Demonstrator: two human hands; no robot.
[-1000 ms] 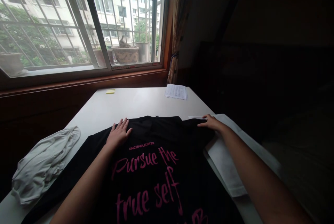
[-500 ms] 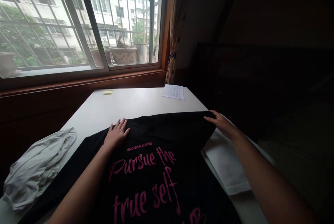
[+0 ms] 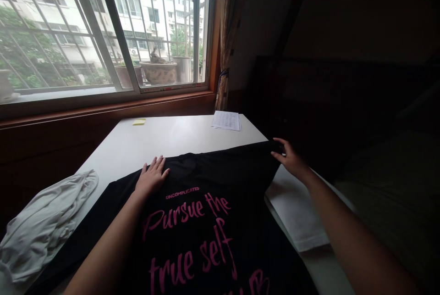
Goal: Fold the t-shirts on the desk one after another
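1. Head view, lower middle of the frame: the black shirt (image 3: 220,171) lies spread on the white table (image 3: 165,134), pink lettering up, collar edge away from the person.
2. Left of centre, the left hand (image 3: 152,179) rests flat on the shirt beside the collar, fingers extended and pinching nothing.
3. Right of centre, the right hand (image 3: 292,159) is at the sleeve's end, thumb and forefinger tips apart; I cannot tell whether cloth is pinched between them.
4. The shirt looks light, soft and limp, not fragile, probably prone to creasing or sliding. The sleeve end and shoulder seam seem the best holds.
5. Pale cloth (image 3: 48,221) lies bunched at lower left; papers (image 3: 226,120) lie at upper centre.
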